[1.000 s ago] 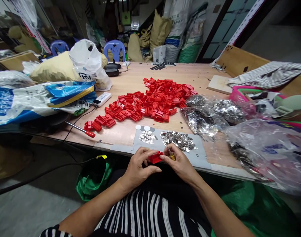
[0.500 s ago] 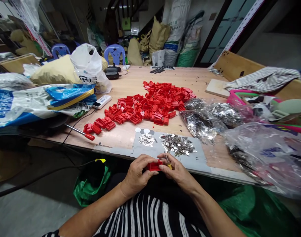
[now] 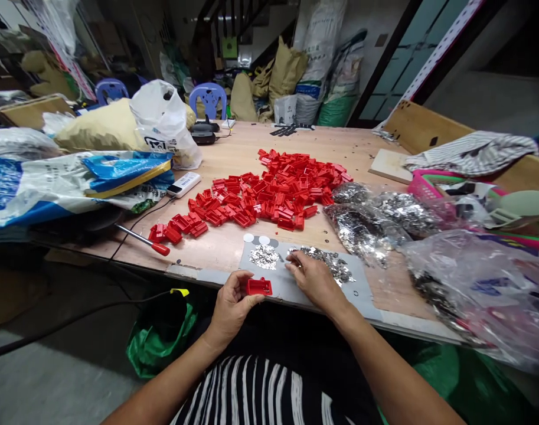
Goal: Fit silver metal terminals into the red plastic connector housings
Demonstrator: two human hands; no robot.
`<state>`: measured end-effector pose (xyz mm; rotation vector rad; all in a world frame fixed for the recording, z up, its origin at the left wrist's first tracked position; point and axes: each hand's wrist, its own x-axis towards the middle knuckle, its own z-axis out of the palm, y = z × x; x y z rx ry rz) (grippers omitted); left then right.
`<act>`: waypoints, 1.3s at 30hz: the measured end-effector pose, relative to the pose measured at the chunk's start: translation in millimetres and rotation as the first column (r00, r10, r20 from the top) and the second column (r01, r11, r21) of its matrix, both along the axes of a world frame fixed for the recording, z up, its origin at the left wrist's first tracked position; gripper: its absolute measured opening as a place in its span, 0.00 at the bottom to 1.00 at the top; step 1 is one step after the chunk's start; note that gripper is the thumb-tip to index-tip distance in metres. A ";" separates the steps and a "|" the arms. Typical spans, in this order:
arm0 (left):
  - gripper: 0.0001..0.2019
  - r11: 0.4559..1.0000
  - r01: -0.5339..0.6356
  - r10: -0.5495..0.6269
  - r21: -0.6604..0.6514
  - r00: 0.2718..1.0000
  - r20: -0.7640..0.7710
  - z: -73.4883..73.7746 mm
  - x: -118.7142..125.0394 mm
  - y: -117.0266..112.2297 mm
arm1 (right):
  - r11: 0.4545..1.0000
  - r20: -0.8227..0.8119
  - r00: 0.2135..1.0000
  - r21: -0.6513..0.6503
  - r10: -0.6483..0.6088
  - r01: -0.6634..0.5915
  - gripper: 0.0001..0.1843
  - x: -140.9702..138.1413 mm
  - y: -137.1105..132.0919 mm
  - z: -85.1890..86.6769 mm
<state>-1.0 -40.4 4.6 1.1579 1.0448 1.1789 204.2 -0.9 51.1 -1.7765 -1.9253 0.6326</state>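
My left hand [image 3: 234,304] grips a small red plastic box [image 3: 259,287] by its left end, with the open side facing me. A small metal bit shows inside the box at its right end. Just right of it, my right hand [image 3: 312,276] reaches over the grey mat [image 3: 362,295], its fingertips pinched at the near left edge of a pile of small metal plates [image 3: 335,267]. What lies between those fingertips is hidden. A second pile of small shiny metal pieces [image 3: 264,257] lies left of the right hand.
Many red plastic boxes [image 3: 273,192] are heaped mid-table. Clear bags of metal parts [image 3: 362,227] lie to the right, near a pink basket [image 3: 428,189]. At left are a red-handled tool [image 3: 160,248], a white device with a cable [image 3: 184,185] and plastic sacks [image 3: 65,177].
My right hand has left the red box and moved forward and right to the metal plates. The yellow-handled tool it held no longer shows. My left hand has shifted left with the box.
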 end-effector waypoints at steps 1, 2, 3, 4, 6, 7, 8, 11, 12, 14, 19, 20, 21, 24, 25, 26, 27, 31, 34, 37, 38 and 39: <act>0.19 0.999 -0.016 0.019 0.040 0.998 -0.068 -1.9 -1.6 0.2 | 1.000 0.119 0.993 0.030 0.002 -0.005 0.07 -1.2 6.8 1.0; 0.18 0.997 -0.020 0.031 0.077 0.990 -0.135 -3.4 -3.3 0.3 | 0.999 0.211 0.977 0.041 0.015 -0.025 0.07 -3.1 12.4 1.7; 0.17 0.994 -0.017 0.038 0.109 0.981 -0.191 -4.6 -4.9 0.3 | 0.998 0.284 0.958 0.041 0.039 -0.053 0.08 -5.6 16.8 2.1; 0.16 0.991 -0.013 0.044 0.134 0.972 -0.233 -5.6 -6.4 0.3 | 0.996 0.344 0.937 0.035 0.066 -0.083 0.09 -8.3 20.1 2.1; 0.16 0.987 -0.014 0.058 0.162 0.960 -0.274 -6.6 -8.9 0.3 | 0.992 0.429 0.896 0.012 0.109 -0.126 0.09 -13.4 24.4 1.2; 0.16 0.986 -0.016 0.063 0.167 0.957 -0.284 -6.9 -9.8 0.4 | 0.990 0.454 0.882 -0.002 0.125 -0.139 0.09 -15.3 25.7 0.3; 0.16 0.985 -0.018 0.067 0.170 0.955 -0.289 -7.0 -10.5 0.5 | 0.989 0.470 0.872 -0.014 0.136 -0.147 0.09 -16.6 26.8 -0.8; 0.17 0.985 -0.014 0.065 0.171 0.954 -0.294 -7.1 -11.9 1.0 | 0.987 0.479 0.864 -0.038 0.157 -0.158 0.08 -17.9 29.3 -4.3; 0.16 0.985 -0.010 0.062 0.173 0.954 -0.294 -7.1 -12.0 1.2 | 0.986 0.475 0.865 -0.041 0.162 -0.162 0.08 -17.7 30.0 -5.2; 0.16 0.985 -0.008 0.059 0.175 0.954 -0.293 -7.1 -12.0 1.4 | 0.985 0.465 0.869 -0.043 0.169 -0.169 0.06 -16.8 31.0 -6.3; 0.16 0.988 -0.009 0.048 0.152 0.966 -0.256 -6.8 -10.2 1.4 | 0.984 0.435 0.884 -0.028 0.172 -0.178 0.05 -12.8 29.8 -7.3; 0.16 0.989 -0.009 0.046 0.147 0.968 -0.248 -6.6 -9.7 1.3 | 0.984 0.426 0.889 -0.021 0.170 -0.178 0.05 -12.0 28.9 -7.5; 0.16 0.990 -0.010 0.045 0.144 0.969 -0.243 -6.5 -9.3 1.2 | 0.984 0.417 0.894 -0.013 0.165 -0.176 0.05 -11.1 27.8 -7.6; 0.16 0.989 -0.014 0.050 0.144 0.968 -0.246 -5.6 -8.4 0.9 | 0.985 0.385 0.910 0.012 0.153 -0.171 0.05 -9.5 24.4 -6.9; 0.16 0.989 -0.014 0.050 0.144 0.967 -0.250 -5.2 -8.2 0.8 | 0.986 0.369 0.917 0.016 0.151 -0.168 0.05 -9.3 23.5 -6.2; 0.16 0.990 -0.011 0.048 0.143 0.966 -0.254 -4.7 -7.9 0.8 | 0.986 0.350 0.925 0.015 0.150 -0.166 0.04 -9.2 22.9 -5.4; 0.16 0.990 -0.007 0.043 0.141 0.966 -0.256 -4.2 -7.6 0.8 | 0.987 0.327 0.933 0.007 0.151 -0.163 0.04 -9.2 22.3 -4.5; 0.16 0.991 -0.003 0.035 0.136 0.972 -0.233 -1.8 -5.2 1.5 | 0.990 0.209 0.968 -0.042 0.141 -0.136 0.04 -8.8 19.8 -2.5; 0.16 0.991 -0.006 0.033 0.135 0.978 -0.206 0.4 -2.3 2.7 | 0.987 0.027 0.987 -0.012 0.159 -0.159 0.07 -7.9 14.7 -4.1; 0.15 0.989 -0.015 0.044 0.144 0.979 -0.197 2.9 0.3 4.1 | 0.984 -0.228 0.958 -0.001 0.173 -0.178 0.08 -6.2 6.8 -6.8; 0.15 0.989 -0.017 0.047 0.149 0.980 -0.195 3.9 1.0 4.5 | 0.984 -0.302 0.940 -0.022 0.159 -0.174 0.08 -5.4 3.9 -7.4; 0.15 0.988 -0.016 0.046 0.154 0.980 -0.193 4.8 1.7 4.8 | 0.984 -0.364 0.921 -0.050 0.139 -0.169 0.08 -4.4 0.9 -7.8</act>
